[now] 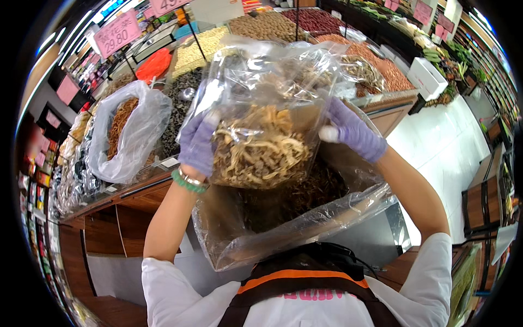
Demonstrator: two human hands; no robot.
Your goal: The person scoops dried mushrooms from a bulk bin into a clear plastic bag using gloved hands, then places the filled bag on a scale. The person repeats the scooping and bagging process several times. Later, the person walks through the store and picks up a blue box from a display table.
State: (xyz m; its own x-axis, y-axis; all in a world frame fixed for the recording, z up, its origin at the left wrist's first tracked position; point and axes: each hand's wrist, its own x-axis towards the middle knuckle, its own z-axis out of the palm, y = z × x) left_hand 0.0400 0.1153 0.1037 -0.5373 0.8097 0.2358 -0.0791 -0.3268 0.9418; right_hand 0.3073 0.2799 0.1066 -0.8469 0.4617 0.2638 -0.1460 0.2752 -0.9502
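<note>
A clear plastic bag (pixel 261 157) of dried mushrooms hangs between my hands, its pale and brown strips gathered in the lower part. My left hand (pixel 199 141), in a purple knit glove with light fingertips, grips the bag's left side. On the opposite side, my right hand (pixel 354 130), gloved alike, holds the bag's edge between thumb and fingers. Below the bag is an open cardboard box with a clear plastic liner (pixel 310 220). Dark dried strips (pixel 282 208) lie in the box, partly hidden by the bag.
An open white plastic bag (pixel 153 122) of brown dried strips sits on the counter at left. Behind are bins of black dried food (pixel 179 106), pale yellow pieces (pixel 206 41) and peanuts (pixel 392 75). Price signs (pixel 117 34) stand on thin posts. White floor (pixel 445 151) lies at right.
</note>
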